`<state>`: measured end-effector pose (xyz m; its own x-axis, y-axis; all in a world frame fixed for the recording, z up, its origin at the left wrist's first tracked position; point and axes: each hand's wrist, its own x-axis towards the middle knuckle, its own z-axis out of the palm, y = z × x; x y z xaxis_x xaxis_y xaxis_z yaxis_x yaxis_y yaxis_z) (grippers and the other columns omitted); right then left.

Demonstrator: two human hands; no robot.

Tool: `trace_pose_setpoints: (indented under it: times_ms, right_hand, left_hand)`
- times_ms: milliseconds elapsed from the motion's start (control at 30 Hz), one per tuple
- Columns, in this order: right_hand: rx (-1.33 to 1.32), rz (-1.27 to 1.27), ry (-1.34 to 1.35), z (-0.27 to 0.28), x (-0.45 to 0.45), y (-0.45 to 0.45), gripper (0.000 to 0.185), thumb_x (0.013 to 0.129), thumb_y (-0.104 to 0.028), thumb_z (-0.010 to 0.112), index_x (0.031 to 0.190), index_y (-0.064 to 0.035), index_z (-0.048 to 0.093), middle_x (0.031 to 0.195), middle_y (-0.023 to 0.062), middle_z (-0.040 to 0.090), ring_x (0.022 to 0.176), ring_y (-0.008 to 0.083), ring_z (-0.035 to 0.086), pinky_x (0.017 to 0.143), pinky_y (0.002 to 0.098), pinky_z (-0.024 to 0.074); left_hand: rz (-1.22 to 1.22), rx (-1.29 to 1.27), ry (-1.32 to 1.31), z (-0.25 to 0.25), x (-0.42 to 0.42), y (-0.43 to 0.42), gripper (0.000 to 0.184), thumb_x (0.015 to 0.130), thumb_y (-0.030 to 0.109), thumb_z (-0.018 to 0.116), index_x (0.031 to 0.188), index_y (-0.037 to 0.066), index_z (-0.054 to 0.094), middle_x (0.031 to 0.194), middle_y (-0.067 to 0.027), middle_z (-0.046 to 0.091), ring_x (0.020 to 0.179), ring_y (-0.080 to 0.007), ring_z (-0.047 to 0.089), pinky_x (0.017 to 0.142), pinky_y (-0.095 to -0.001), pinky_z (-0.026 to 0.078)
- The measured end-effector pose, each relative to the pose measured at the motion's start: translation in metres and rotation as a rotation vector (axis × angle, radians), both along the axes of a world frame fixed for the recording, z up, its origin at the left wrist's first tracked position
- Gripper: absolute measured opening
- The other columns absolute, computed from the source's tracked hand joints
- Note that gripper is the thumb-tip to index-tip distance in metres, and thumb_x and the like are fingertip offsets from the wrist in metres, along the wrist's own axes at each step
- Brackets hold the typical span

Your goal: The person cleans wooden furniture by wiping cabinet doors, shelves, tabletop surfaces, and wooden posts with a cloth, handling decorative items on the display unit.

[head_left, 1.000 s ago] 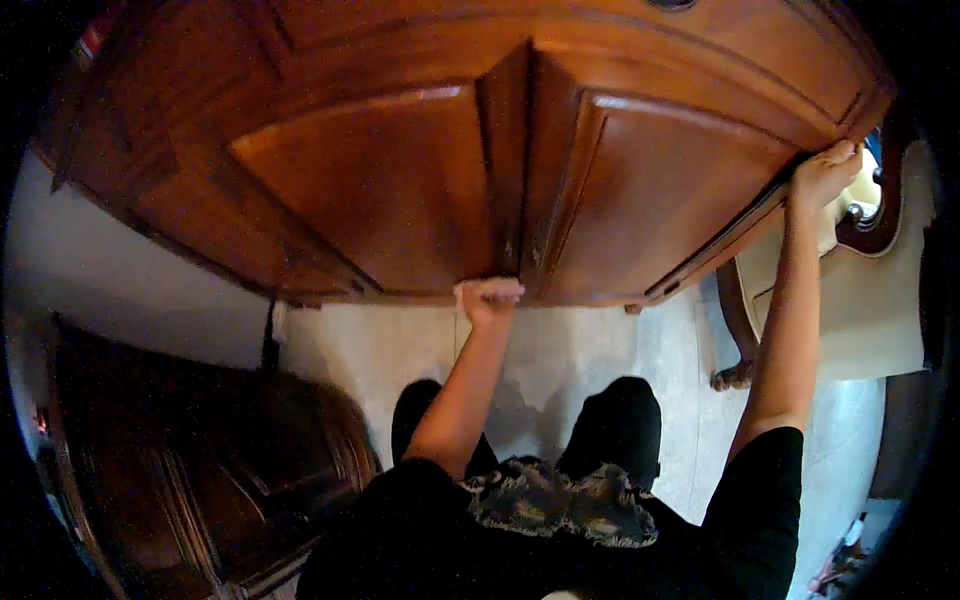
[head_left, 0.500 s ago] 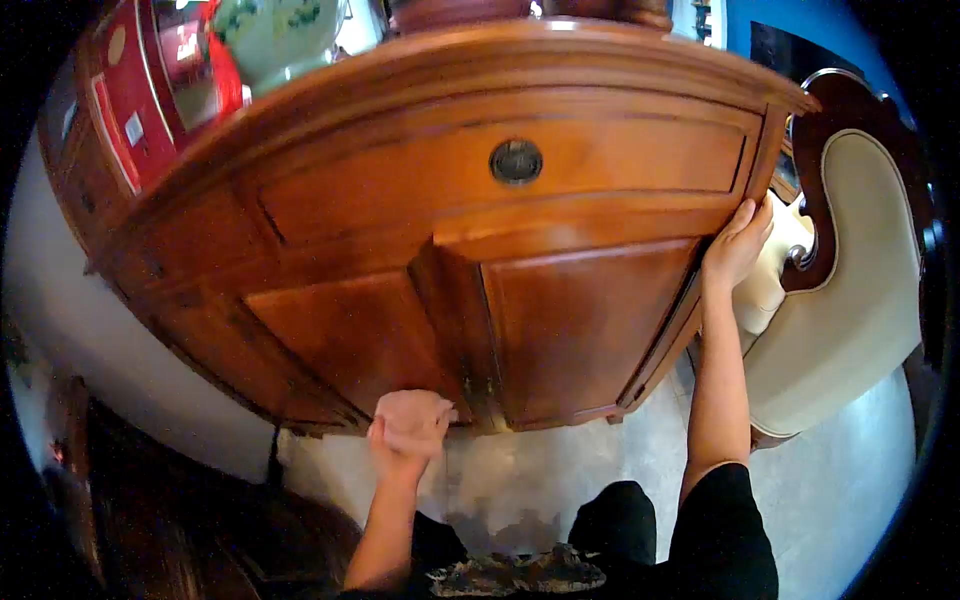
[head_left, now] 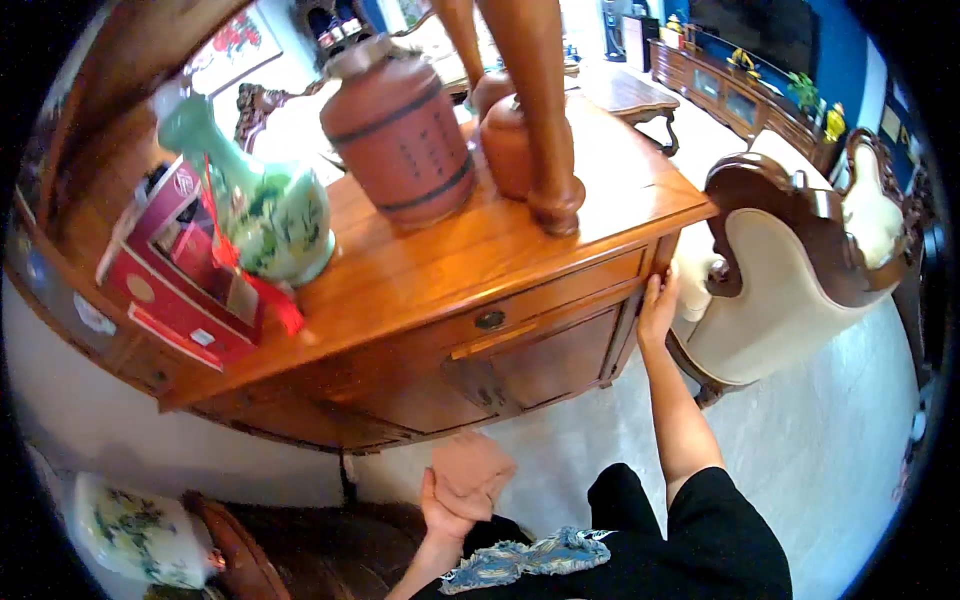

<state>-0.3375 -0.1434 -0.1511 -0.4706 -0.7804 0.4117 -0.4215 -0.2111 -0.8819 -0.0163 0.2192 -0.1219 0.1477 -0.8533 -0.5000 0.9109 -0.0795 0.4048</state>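
Note:
My left hand is closed on a folded pink cloth, held in front of the lower part of a wooden cabinet. My right hand rests against the cabinet's right side edge, below the overhanging top, its fingers pointing up and nothing seen in them. A round dark drawer pull sits on the cabinet front. On the cabinet top stand a reddish-brown jar, a green floral vase and a red box.
A cream-backed wooden chair stands close right of the cabinet. A turned wooden post rises from the cabinet top beside a smaller jar. At lower left is a white floral ceramic piece. A television is far back.
The view has tilted up, showing the cabinet top and room. My left hand has drawn back from the cabinet's lower edge with the cloth. My right hand stays at the cabinet's right side.

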Motion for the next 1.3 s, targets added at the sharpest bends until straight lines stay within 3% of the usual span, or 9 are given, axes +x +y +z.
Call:
trace_pose_setpoints:
  times_ms: [167, 233, 300, 400, 533, 800, 933, 1067, 1300]
  right_hand:
    - [0.225, 0.287, 0.108, 0.037, -0.030, 0.069, 0.070, 0.095, -0.019, 0.066, 0.158, -0.0102, 0.035, 0.156, 0.0239, 0.043, 0.142, 0.0416, 0.043, 0.115, 0.0467, 0.0387]
    - [0.304, 0.310, 0.114, 0.011, -0.039, 0.110, 0.050, 0.091, -0.013, 0.066, 0.140, -0.0060, 0.056, 0.106, 0.0201, 0.073, 0.101, 0.0382, 0.071, 0.088, 0.0459, 0.0550]
    - [0.826, 0.590, -0.015, 0.015, -0.054, 0.164, 0.048, 0.088, -0.011, 0.067, 0.136, -0.0059, 0.061, 0.092, 0.0173, 0.075, 0.084, 0.0311, 0.074, 0.078, 0.0429, 0.0565]
    - [0.964, 0.886, 0.260, -0.038, -0.077, 0.251, 0.052, 0.085, -0.018, 0.068, 0.136, -0.0097, 0.063, 0.092, 0.0139, 0.076, 0.074, 0.0217, 0.074, 0.071, 0.0398, 0.0585]
    - [1.411, 1.036, -0.083, 0.042, -0.087, 0.335, 0.056, 0.092, -0.024, 0.072, 0.144, -0.0101, 0.056, 0.092, 0.0080, 0.076, 0.076, 0.0155, 0.074, 0.064, 0.0297, 0.0591]
    - [0.885, 1.040, 0.139, 0.218, -0.084, 0.309, 0.055, 0.102, -0.033, 0.062, 0.151, -0.0117, 0.048, 0.113, 0.0125, 0.073, 0.094, 0.0204, 0.071, 0.087, 0.0370, 0.0572]
    - [0.770, 0.904, -1.049, 0.313, -0.079, 0.290, 0.067, 0.106, -0.060, 0.044, 0.161, -0.0238, 0.030, 0.159, 0.0096, 0.042, 0.134, 0.0274, 0.053, 0.109, 0.0451, 0.0471]
    - [0.396, 0.967, -1.628, 0.338, -0.089, 0.272, 0.067, 0.108, -0.057, 0.034, 0.161, -0.0153, 0.030, 0.165, 0.0100, 0.035, 0.149, 0.0281, 0.038, 0.125, 0.0466, 0.0274]
    - [0.396, 0.752, -1.119, 0.315, -0.100, 0.182, 0.053, 0.107, -0.032, 0.046, 0.152, -0.0041, 0.044, 0.145, 0.0122, 0.059, 0.125, 0.0242, 0.062, 0.111, 0.0392, 0.0458]
  left_hand:
    - [-0.153, -0.026, 0.075, 0.046, -0.028, 0.016, 0.072, 0.105, 0.058, 0.034, 0.157, 0.010, 0.037, 0.158, -0.0156, 0.044, 0.145, -0.0394, 0.041, 0.120, -0.0573, 0.033]
    - [-0.213, -0.007, 0.099, 0.067, -0.040, 0.029, 0.071, 0.106, 0.057, 0.033, 0.157, 0.008, 0.038, 0.158, -0.0170, 0.044, 0.144, -0.0400, 0.043, 0.120, -0.0575, 0.033]
    - [-0.231, 0.022, 0.031, 0.089, -0.054, 0.032, 0.070, 0.106, 0.055, 0.032, 0.156, 0.007, 0.038, 0.158, -0.0176, 0.044, 0.143, -0.0402, 0.044, 0.120, -0.0574, 0.034]
    - [-0.297, 0.046, -0.040, 0.141, -0.077, 0.024, 0.066, 0.108, 0.051, 0.031, 0.155, 0.006, 0.039, 0.157, -0.0179, 0.045, 0.142, -0.0401, 0.046, 0.119, -0.0576, 0.035]
    - [-0.299, 0.041, -0.076, 0.171, -0.096, 0.020, 0.063, 0.107, 0.050, 0.033, 0.154, 0.008, 0.040, 0.155, -0.0166, 0.047, 0.140, -0.0394, 0.049, 0.116, -0.0574, 0.039]
    - [-0.317, 0.017, -0.221, 0.251, -0.171, -0.033, 0.055, 0.109, 0.042, 0.039, 0.153, 0.008, 0.042, 0.151, -0.0141, 0.051, 0.137, -0.0340, 0.052, 0.113, -0.0507, 0.045]
    - [-0.667, -0.305, -0.914, 0.292, -0.228, -0.061, 0.068, 0.106, 0.048, 0.047, 0.158, 0.005, 0.036, 0.157, -0.0156, 0.044, 0.145, -0.0332, 0.042, 0.121, -0.0442, 0.031]
    - [-0.845, -0.777, -1.728, 0.322, -0.264, -0.078, 0.090, 0.095, 0.056, 0.063, 0.163, 0.009, 0.028, 0.172, -0.0180, 0.015, 0.160, -0.0320, 0.006, 0.127, -0.0530, 0.006]
    - [-0.449, -0.373, -1.670, 0.330, -0.198, -0.084, 0.053, 0.092, 0.028, 0.074, 0.140, 0.009, 0.060, 0.140, -0.0161, 0.060, 0.132, -0.0322, 0.056, 0.112, -0.0443, 0.043]
